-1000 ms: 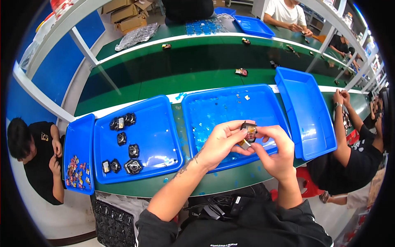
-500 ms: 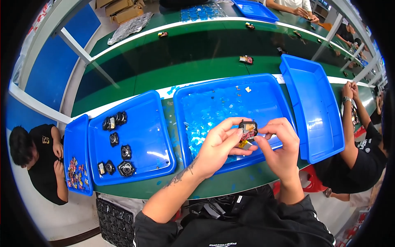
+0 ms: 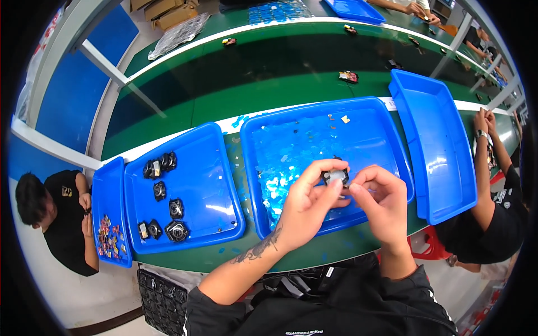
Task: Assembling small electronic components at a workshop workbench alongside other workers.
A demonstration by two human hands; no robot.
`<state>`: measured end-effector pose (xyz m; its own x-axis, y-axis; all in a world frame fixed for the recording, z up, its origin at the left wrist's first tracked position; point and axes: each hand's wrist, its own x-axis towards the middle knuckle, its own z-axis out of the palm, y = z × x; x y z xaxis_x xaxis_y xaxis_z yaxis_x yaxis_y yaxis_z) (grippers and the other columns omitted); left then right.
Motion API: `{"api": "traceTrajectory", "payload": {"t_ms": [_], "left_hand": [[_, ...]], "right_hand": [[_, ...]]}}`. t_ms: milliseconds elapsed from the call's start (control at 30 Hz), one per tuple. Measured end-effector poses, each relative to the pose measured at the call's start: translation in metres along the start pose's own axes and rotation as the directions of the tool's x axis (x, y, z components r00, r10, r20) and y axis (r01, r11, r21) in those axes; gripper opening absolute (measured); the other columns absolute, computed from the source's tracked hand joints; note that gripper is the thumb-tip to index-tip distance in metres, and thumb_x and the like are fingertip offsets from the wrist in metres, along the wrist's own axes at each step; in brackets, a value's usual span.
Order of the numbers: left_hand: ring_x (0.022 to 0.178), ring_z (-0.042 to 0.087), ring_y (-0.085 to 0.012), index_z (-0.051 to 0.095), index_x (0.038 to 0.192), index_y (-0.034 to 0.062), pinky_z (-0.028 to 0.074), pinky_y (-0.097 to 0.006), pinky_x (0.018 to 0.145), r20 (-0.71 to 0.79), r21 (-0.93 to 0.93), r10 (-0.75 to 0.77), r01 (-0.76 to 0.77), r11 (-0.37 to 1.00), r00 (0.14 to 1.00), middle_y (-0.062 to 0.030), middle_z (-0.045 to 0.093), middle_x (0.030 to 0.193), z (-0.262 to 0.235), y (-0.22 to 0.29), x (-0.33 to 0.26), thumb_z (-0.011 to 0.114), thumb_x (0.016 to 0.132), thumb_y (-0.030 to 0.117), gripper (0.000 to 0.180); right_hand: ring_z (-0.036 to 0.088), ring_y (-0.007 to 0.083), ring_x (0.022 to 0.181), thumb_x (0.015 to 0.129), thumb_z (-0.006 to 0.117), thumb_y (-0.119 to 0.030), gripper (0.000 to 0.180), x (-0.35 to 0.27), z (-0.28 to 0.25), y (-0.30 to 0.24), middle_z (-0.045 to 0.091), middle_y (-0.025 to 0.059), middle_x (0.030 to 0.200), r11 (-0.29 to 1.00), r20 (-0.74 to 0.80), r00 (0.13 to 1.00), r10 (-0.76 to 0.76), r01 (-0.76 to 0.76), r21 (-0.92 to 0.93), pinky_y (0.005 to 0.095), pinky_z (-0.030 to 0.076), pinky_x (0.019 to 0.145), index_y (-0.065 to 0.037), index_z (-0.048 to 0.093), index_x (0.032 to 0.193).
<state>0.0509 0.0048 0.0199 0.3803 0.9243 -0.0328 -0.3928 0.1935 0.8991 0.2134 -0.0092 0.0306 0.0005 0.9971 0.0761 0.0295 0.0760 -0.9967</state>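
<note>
My left hand (image 3: 307, 204) is closed round a small black electronic module (image 3: 335, 177), its thumb and fingers gripping the sides. A pale, whitish face of the module is turned up between them. At the module's right edge, my right hand (image 3: 382, 203) has thumb and forefinger pinched together. Whatever lies between those fingertips is too small to tell. Both hands are over the middle blue tray (image 3: 386, 154), where many small bluish film pieces (image 3: 280, 182) lie scattered.
To the left, a blue tray (image 3: 210, 173) holds several black camera-like modules (image 3: 176, 208). A narrower blue tray (image 3: 106, 185) beside it has small parts. At right is another blue tray (image 3: 440, 145). Beyond runs a green belt (image 3: 263, 67) carrying a circuit-board module (image 3: 348, 77). Co-workers sit at both sides.
The module has been turned: its reddish circuit board and yellow part showed before, now a whitish face does. Both hands stay close together. The whole view has shifted slightly.
</note>
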Motion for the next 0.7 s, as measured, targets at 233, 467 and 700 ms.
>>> {"api": "traceTrajectory", "payload": {"t_ms": [233, 467, 700], "left_hand": [[0.095, 0.067, -0.0219, 0.061, 0.108, -0.0052, 0.061, -0.032, 0.075, -0.099, 0.218, 0.053, -0.030, 0.975, 0.994, -0.0148, 0.063, 0.109, 0.007, -0.006, -0.006, 0.059, 0.092, -0.003, 0.016], [0.083, 0.072, -0.0276, 0.063, 0.106, -0.0050, 0.063, -0.031, 0.062, -0.221, 0.086, -0.025, 0.045, 0.995, 0.975, -0.0222, 0.065, 0.108, -0.003, -0.007, -0.009, 0.060, 0.090, 0.000, 0.016], [0.083, 0.072, -0.0295, 0.063, 0.106, -0.0047, 0.063, -0.032, 0.061, -0.204, 0.015, -0.081, 0.086, 0.996, 0.976, -0.0216, 0.064, 0.108, 0.002, -0.006, -0.002, 0.060, 0.090, 0.001, 0.017]], "right_hand": [[0.058, 0.0050, 0.077, 0.089, 0.067, -0.007, 0.011, 0.002, -0.008, 0.013, 0.063, 0.0004, 0.089, 0.971, 0.153, 0.986, 0.063, -0.096, 0.219, 0.0208, 0.048, 0.063, 0.002, 0.064, 0.095], [0.063, 0.0184, 0.069, 0.079, 0.070, -0.002, 0.012, 0.008, -0.147, -0.024, 0.066, 0.0098, 0.082, 0.604, -0.191, 0.926, -0.327, 0.049, -0.796, 0.0301, 0.051, 0.063, -0.004, 0.068, 0.091], [0.068, 0.0280, 0.076, 0.075, 0.070, -0.003, 0.017, 0.050, -0.288, 0.002, 0.069, 0.0144, 0.081, 0.216, -0.096, 0.992, -0.078, -0.077, -0.973, 0.0376, 0.054, 0.073, -0.003, 0.071, 0.091]]}}
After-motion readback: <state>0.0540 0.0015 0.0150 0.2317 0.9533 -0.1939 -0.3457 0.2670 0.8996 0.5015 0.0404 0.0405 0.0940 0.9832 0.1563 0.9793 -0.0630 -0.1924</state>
